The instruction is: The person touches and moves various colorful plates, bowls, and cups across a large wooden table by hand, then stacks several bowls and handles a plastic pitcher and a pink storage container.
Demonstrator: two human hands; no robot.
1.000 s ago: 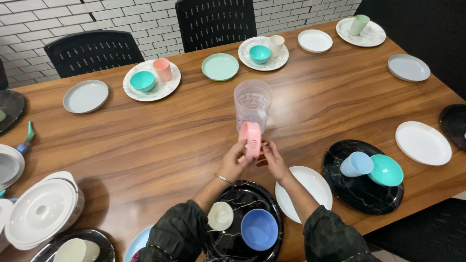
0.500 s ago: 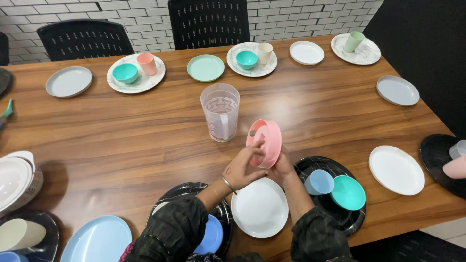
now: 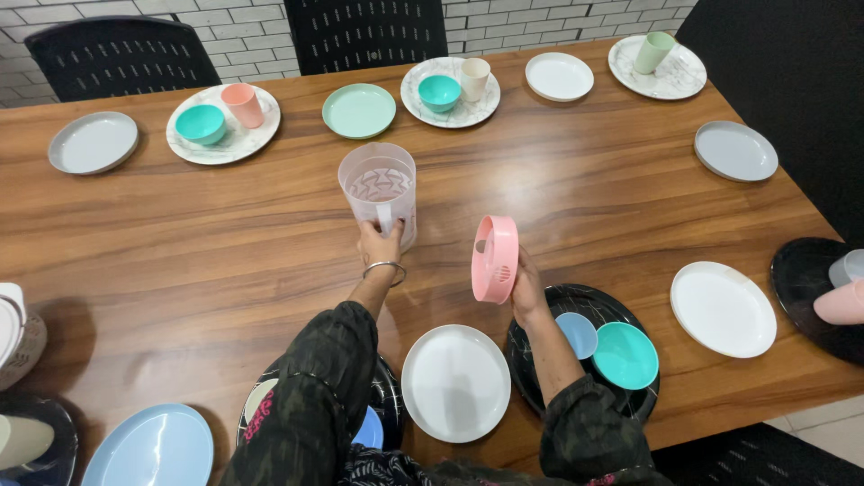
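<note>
**Inspector:** Report the hands.

**Assistant:** The left hand (image 3: 380, 245) is closed around the handle of the clear plastic jug (image 3: 379, 191), which stands upright on the wooden table (image 3: 225, 261), about mid-width and towards the far edge. The right hand (image 3: 525, 290) has its fingers closed on the pink lid (image 3: 495, 258), held on edge in the air just above the table, well to the right of the jug and over the far rim of the black marbled plate (image 3: 621, 310).

**Inspector:** Lid and jug joined?

**Assistant:** No. They are apart, and the jug's mouth is uncovered. Whether the jug holds any liquid I cannot tell.

**Inspector:** State of the work, as judged?

**Assistant:** The lid is off and in hand, and the jug is gripped but still standing on the table. Nothing shows as poured; whether the cups hold anything cannot be seen.

**Inspector:** Surroundings?

**Assistant:** At the near edge, a white plate (image 3: 455, 382) lies between the forearms. The black marbled plate carries a pale blue cup (image 3: 577, 335) and a teal bowl (image 3: 625, 355). Along the far edge sit more plates, among them a mint green plate (image 3: 358, 110) just beyond the jug.
</note>
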